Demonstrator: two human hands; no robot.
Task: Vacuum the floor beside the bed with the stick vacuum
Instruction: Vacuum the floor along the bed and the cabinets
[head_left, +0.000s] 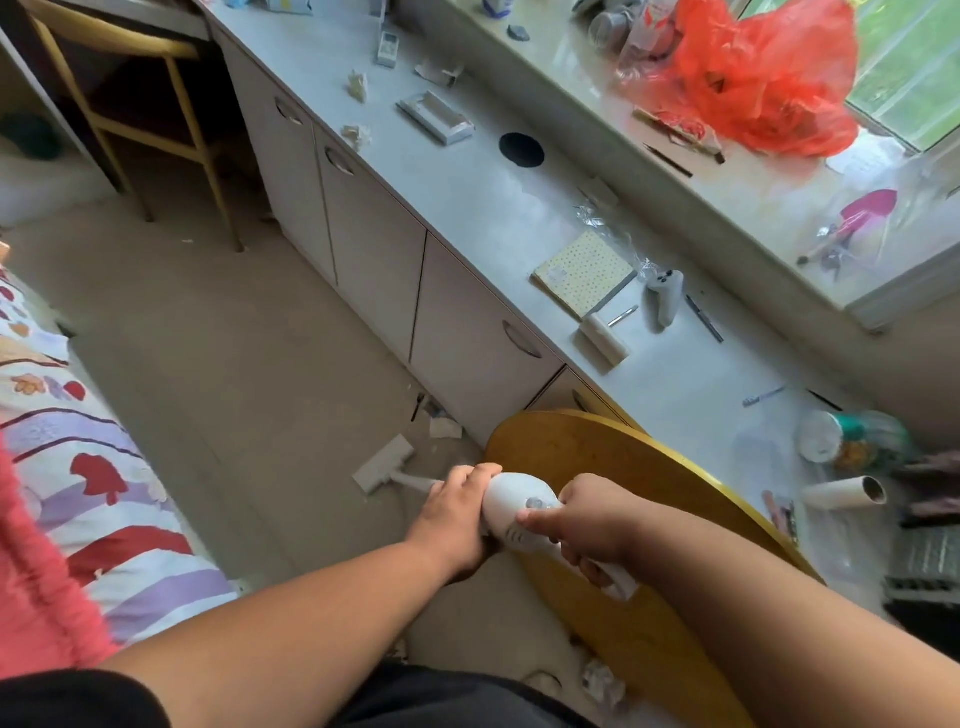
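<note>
I hold a white stick vacuum (511, 501) with both hands. My left hand (457, 512) grips the front of its body where the tube starts. My right hand (587, 519) is closed around the handle behind, thumb near the button. The flat white floor head (384, 464) rests on the beige floor (218, 364) close to the cabinet base. The bed (67, 441) with its flowered purple and red sheet runs along the left edge. Paper scraps (444, 427) lie on the floor just beyond the head.
A long grey cabinet counter (467, 187) with cluttered small items runs diagonally on the right. A round wooden stool seat (623, 499) sits under my right hand. A wooden chair (156, 104) stands far back. Crumpled paper (602, 680) lies near my feet.
</note>
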